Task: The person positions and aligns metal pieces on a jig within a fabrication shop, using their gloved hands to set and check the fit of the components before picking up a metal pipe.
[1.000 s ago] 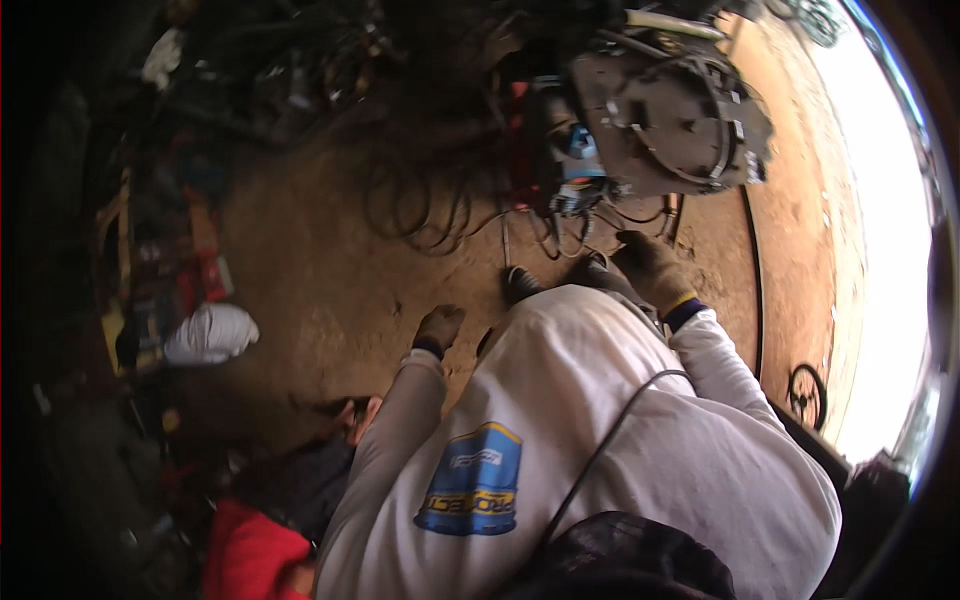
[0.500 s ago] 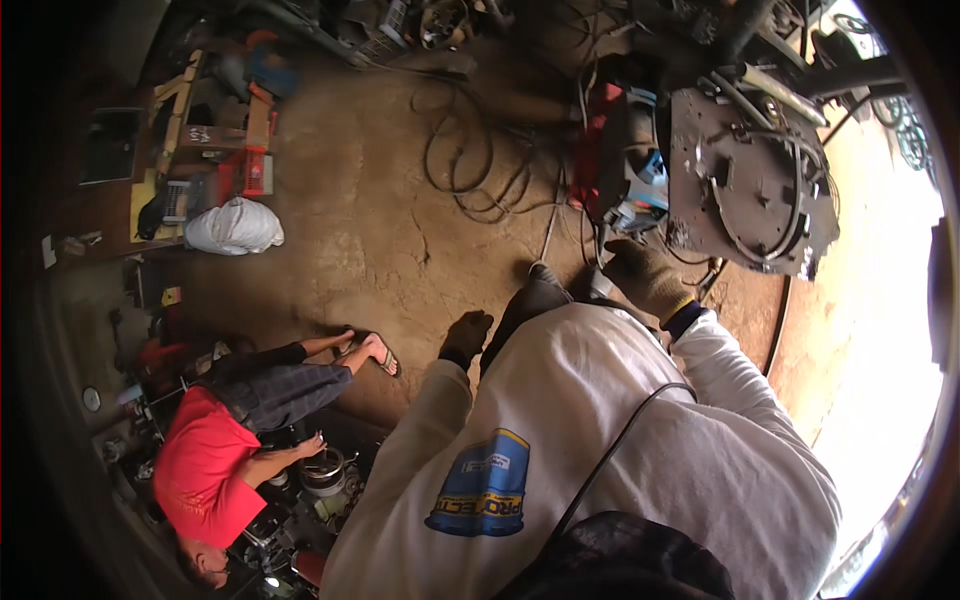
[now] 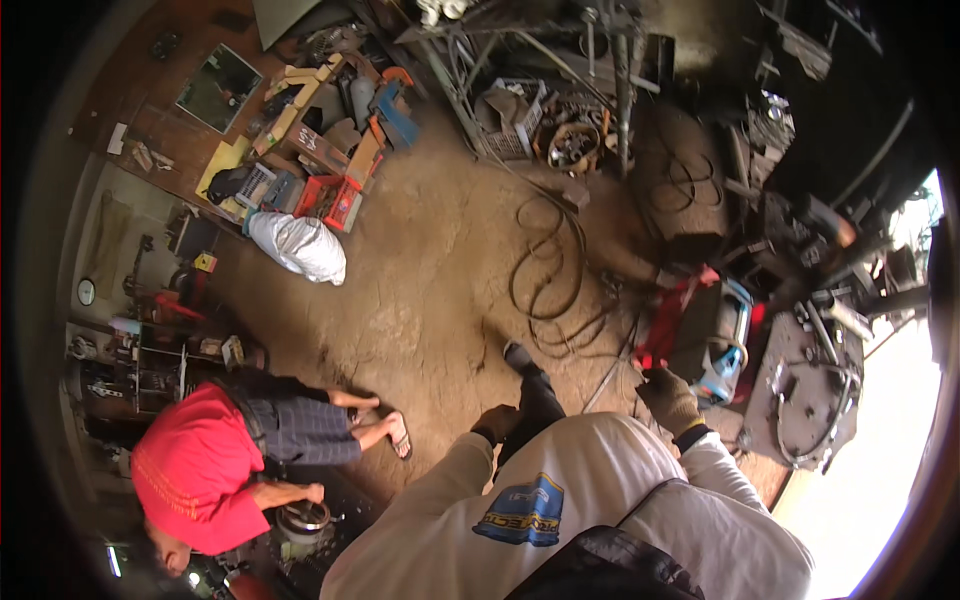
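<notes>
My left hand [image 3: 495, 422], in a dark glove, hangs beside my left leg with its fingers curled in. Nothing shows in it. On my right, a beige knit glove with a grey palm side covers my right hand [image 3: 670, 399]; its fingers are bent together and I see no object in them. Nearest to that hand is a red and blue machine [image 3: 705, 335] with a pale blue handle frame, on the floor just beyond it. I cannot tell whether they touch. Right of the machine lies a dark metal plate [image 3: 775, 385] with a curved hose [image 3: 835, 420] on it.
Loose black cable [image 3: 545, 270] coils across the brown floor ahead. A white sack [image 3: 300, 247] and a red crate [image 3: 330, 200] stand far left. Scrap bins [image 3: 575, 145] sit under a metal frame. At left, a person in a red shirt [image 3: 195, 470] bends over a round metal part [image 3: 303, 518].
My view has swung to the right and up, showing more of the far workshop. My left foot has come forward. The right hand is now lower beside the red and blue machine.
</notes>
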Demonstrator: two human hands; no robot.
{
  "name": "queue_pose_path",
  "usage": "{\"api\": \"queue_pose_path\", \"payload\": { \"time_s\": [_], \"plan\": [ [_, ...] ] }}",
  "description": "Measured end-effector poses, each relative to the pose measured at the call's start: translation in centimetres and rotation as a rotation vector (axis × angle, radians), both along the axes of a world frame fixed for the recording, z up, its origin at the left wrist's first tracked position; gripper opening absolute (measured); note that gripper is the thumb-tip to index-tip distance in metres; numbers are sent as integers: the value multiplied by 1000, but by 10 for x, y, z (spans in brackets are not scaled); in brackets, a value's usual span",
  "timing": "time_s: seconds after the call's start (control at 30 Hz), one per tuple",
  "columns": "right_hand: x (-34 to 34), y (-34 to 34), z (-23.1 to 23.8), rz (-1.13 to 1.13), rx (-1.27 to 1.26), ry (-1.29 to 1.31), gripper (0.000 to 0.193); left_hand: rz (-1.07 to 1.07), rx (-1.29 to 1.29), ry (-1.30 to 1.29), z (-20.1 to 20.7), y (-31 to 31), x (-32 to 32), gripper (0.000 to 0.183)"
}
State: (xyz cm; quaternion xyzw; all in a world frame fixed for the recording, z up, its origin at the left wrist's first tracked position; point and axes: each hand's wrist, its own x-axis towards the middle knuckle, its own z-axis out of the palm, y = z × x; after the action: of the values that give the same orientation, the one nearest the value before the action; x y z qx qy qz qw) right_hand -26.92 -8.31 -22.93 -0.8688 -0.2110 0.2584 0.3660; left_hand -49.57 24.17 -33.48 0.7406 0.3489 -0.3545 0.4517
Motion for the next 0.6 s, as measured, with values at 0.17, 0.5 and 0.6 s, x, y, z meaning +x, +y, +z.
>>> {"api": "queue_pose_path", "payload": {
  "time_s": [0.17,0.5,0.6],
  "plan": [
    [33,122,25,-53,-206,-29,46,-719,156,-133,-25,120,47,58],
    [104,354,53,160,-152,69,53,421,137,-125,23,348,60,46],
    [114,406,56,265,-220,16,57,263,119,-206,-25,387,14,38]
  ]
}}
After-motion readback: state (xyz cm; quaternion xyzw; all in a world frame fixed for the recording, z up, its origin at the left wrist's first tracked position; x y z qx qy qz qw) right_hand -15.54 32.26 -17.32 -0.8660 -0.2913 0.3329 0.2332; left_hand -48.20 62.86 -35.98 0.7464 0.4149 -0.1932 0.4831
